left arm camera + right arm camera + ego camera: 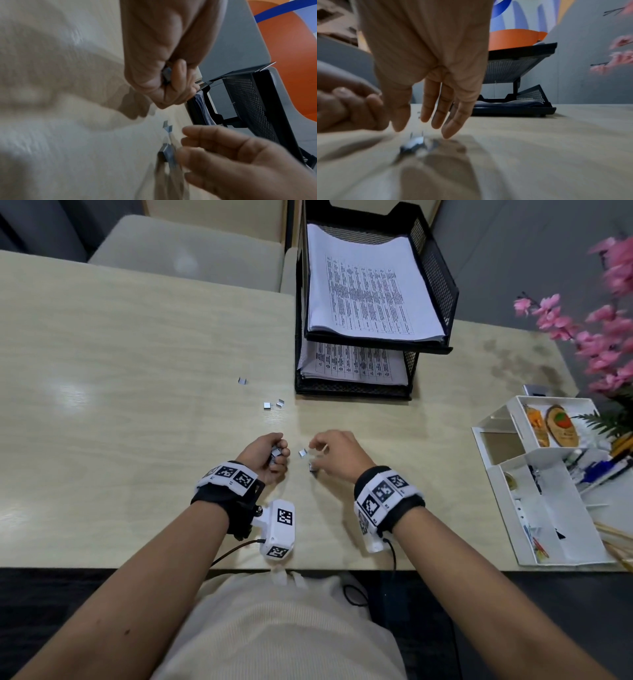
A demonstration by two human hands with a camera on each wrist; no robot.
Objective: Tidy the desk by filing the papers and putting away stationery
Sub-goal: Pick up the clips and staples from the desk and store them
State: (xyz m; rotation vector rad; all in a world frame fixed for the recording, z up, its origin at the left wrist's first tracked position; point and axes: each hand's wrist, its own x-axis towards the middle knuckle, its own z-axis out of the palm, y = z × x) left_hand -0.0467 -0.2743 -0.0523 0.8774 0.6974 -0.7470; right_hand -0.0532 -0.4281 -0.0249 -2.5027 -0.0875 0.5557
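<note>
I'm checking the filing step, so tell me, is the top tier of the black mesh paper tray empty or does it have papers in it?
Not empty. The top tier of the black mesh tray holds a stack of printed papers lying flat inside.

staples (415,145) under right hand (426,65): motion-blurred | staples in left hand (164,56): mostly hidden by curled fingers

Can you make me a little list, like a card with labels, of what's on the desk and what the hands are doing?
left hand: curled round a few staple pieces
right hand: fingers loose, reaching at staple pieces on the desk
more staple pieces: three lie further out
paper tray: black, two levels, printed sheets in both
white organizer: on the right, holds pens
pink flowers: far right
</note>
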